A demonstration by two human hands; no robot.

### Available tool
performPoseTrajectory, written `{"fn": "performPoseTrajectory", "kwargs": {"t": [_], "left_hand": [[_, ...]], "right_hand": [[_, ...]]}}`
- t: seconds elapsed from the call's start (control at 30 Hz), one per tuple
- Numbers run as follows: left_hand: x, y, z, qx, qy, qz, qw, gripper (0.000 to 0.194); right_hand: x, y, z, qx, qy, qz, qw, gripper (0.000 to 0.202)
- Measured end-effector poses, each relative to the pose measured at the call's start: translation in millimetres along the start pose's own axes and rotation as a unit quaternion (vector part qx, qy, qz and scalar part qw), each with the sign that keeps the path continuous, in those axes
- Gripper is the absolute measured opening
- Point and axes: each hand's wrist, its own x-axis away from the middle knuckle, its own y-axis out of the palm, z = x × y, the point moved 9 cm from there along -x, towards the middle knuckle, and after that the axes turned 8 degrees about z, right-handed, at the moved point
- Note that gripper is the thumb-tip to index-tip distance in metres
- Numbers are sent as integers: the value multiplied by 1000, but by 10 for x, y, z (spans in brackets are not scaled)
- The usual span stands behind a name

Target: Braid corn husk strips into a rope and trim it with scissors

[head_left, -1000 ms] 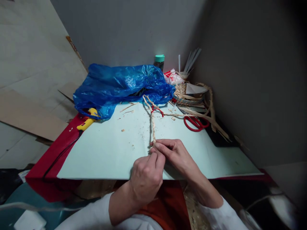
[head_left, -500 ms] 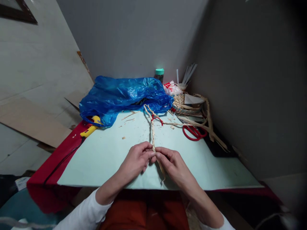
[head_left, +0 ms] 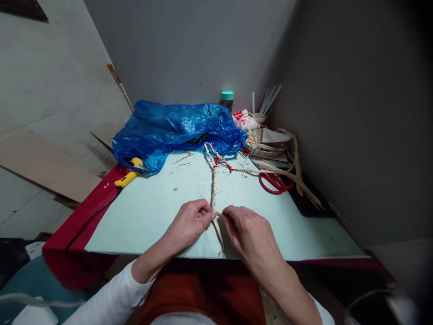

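Observation:
A pale braid of dried plant fibre point(head_left: 214, 187) runs from the middle of the table down to my hands, with a loop at its far end and a red tie point(head_left: 223, 165) around it. My left hand point(head_left: 193, 222) pinches the near end of the braid. With closed fingers, my right hand point(head_left: 248, 228) grips a loose fibre strand point(head_left: 218, 214) drawn out to the right of the braid. Another unbraided strand point(head_left: 218, 234) hangs towards the table's front edge. A second braided length point(head_left: 248, 171) stretches right from the tie.
A blue plastic bag point(head_left: 179, 131) covers the back left, beside a yellow corded glue gun point(head_left: 130, 174). Red-handled scissors point(head_left: 275, 184) lie on the right near a woven basket point(head_left: 267, 149) with fibre strips. A green-lidded jar point(head_left: 227, 100) stands behind. Fibre scraps dot the pale table cover point(head_left: 142, 221).
My right hand has moved away from the left, rightward, pulling a strand sideways. My left hand stays at the braid's end. The view has shifted slightly.

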Motion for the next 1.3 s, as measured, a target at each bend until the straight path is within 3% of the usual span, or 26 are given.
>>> {"fn": "performPoseTrajectory", "kwargs": {"t": [0.17, 0.5, 0.7, 0.77, 0.87, 0.9, 0.97, 1.07, 1.17, 1.3], "left_hand": [[41, 65, -28, 34, -20, 9, 999, 21], [121, 157, -154, 259, -102, -46, 959, 21], [115, 116, -194, 284, -120, -62, 949, 19], [114, 120, -188, 290, -124, -74, 946, 19], [106, 127, -137, 292, -108, -82, 947, 19], [102, 127, -117, 286, -98, -82, 950, 18], [96, 112, -85, 259, -77, -72, 960, 17], [98, 60, -63, 191, -47, -47, 979, 15], [120, 7, -53, 116, -32, -26, 992, 16], [164, -103, 22, -18, 7, 45, 999, 17]], "right_hand": [[197, -135, -277, 62, -82, 172, 980, 21], [364, -115, -614, 121, -177, 249, 944, 26], [438, -83, -558, 47, -170, 186, 967, 28], [384, -136, -444, -42, -129, 151, 979, 29], [216, -247, -167, -147, -27, 151, 977, 26], [143, -211, -81, -178, 6, 126, 976, 26], [14, -1, 21, -254, 56, 21, 965, 25], [-67, 273, 45, -349, 89, -98, 928, 25], [-78, 331, 72, -378, 103, -99, 915, 25], [-2, 304, 124, -339, 140, -45, 929, 25]]}}
